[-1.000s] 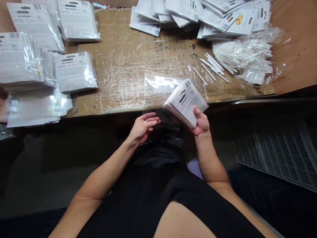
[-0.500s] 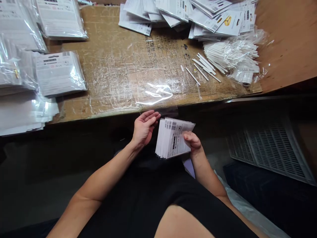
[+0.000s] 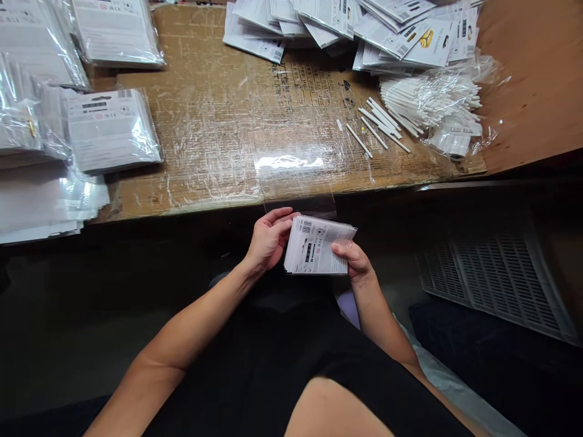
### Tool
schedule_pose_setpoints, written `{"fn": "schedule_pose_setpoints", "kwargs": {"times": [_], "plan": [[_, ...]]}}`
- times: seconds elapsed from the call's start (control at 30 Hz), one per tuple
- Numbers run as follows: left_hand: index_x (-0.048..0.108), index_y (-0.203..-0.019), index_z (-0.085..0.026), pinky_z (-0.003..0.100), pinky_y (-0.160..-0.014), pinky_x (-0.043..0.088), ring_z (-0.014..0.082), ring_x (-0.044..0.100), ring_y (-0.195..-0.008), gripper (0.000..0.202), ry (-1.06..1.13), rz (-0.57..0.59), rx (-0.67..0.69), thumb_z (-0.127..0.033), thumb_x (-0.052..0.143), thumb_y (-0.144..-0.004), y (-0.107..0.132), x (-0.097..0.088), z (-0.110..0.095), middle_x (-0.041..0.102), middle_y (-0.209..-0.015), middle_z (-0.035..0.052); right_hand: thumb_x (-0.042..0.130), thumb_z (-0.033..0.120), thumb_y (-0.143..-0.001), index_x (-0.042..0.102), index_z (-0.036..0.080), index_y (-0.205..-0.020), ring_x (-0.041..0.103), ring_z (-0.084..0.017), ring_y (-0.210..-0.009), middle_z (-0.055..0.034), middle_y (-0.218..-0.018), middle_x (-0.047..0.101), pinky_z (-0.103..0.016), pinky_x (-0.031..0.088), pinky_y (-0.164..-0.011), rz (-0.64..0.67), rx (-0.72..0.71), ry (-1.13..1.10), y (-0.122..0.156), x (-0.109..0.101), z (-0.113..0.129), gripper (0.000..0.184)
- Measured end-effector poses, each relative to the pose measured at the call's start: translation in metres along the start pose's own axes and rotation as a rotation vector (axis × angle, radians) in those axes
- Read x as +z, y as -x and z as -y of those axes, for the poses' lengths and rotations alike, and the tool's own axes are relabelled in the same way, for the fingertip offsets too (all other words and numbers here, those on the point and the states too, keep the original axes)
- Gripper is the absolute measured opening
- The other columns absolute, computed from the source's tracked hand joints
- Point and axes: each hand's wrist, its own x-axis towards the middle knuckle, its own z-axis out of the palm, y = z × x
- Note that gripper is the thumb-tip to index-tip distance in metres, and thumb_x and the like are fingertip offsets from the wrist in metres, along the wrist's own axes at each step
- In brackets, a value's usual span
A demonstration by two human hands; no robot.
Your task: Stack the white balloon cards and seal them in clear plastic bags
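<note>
Above my lap, my right hand (image 3: 353, 260) grips a stack of flat white printed packets (image 3: 319, 246), its thumb on the top face and its fingers hidden underneath. Barcodes and a dark hang-hole show on the top packet. At the stack's left edge is my left hand (image 3: 268, 238), loosely curved with fingers stretched out against the upper left corner; it is not closed round the packets. A clear plastic film (image 3: 300, 206) hangs over the table edge just beyond my fingers.
Cardboard (image 3: 204, 121) covers the table. Bundled packets (image 3: 113, 130) and white sheets (image 3: 40, 203) lie left. Loose packets (image 3: 319, 18) are heaped at the back. White sticks (image 3: 382, 124) lie right, beside a plastic bag of sticks (image 3: 432, 100). A slatted plastic crate (image 3: 496, 279) stands below right.
The stack has turned flatter and its fanned left edges are now more even. My left hand has moved slightly right, up against the stack. My right hand keeps its grip.
</note>
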Motion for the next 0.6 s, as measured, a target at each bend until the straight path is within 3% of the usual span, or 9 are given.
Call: {"fn": "schedule_pose_setpoints", "kwargs": {"times": [0.07,0.13,0.3,0.6], "plan": [[0.077,-0.101,-0.016,0.03,-0.072,0.064,0.021,0.082,-0.08,0.04,-0.008,0.009,-0.005,-0.023,0.099,-0.068,-0.001,-0.001,-0.001,0.086,-0.097,0.0113,0.103,0.044,-0.065,0.084,0.017,-0.114,0.086,-0.032,-0.096,-0.0114,-0.107,0.088,-0.05,0.069,-0.099,-0.004,0.008,0.001,0.001,-0.003,0.0,0.059],[0.076,-0.097,-0.016,0.029,-0.068,0.063,0.0212,0.081,-0.077,0.039,-0.032,0.013,-0.007,-0.035,0.1,-0.073,-0.003,-0.002,0.0,0.085,-0.093,0.0114,0.103,0.043,-0.064,0.084,0.017,-0.115,0.085,-0.033,-0.097,-0.012,-0.108,0.088,-0.051,0.069,-0.099,0.002,0.017,0.007,0.002,-0.004,0.001,0.06],[0.075,-0.095,-0.017,0.029,-0.059,0.06,0.0216,0.08,-0.07,0.058,-0.105,0.016,0.033,-0.065,0.098,-0.073,-0.009,-0.004,0.004,0.083,-0.09,0.0127,0.103,0.038,-0.066,0.082,0.017,-0.12,0.085,-0.032,-0.102,-0.0124,-0.118,0.087,-0.048,0.068,-0.099,-0.045,-0.025,0.039,0.002,0.002,0.004,0.062],[0.081,-0.107,-0.013,0.037,-0.075,0.067,0.0326,0.084,-0.097,0.066,-0.151,0.011,0.063,-0.072,0.091,-0.079,-0.002,0.0,0.015,0.085,-0.097,0.0165,0.104,0.036,-0.065,0.084,0.017,-0.114,0.084,-0.037,-0.109,-0.0113,-0.118,0.087,-0.049,0.069,-0.102,-0.228,-0.083,-0.023,0.008,0.027,0.005,0.056]]}}
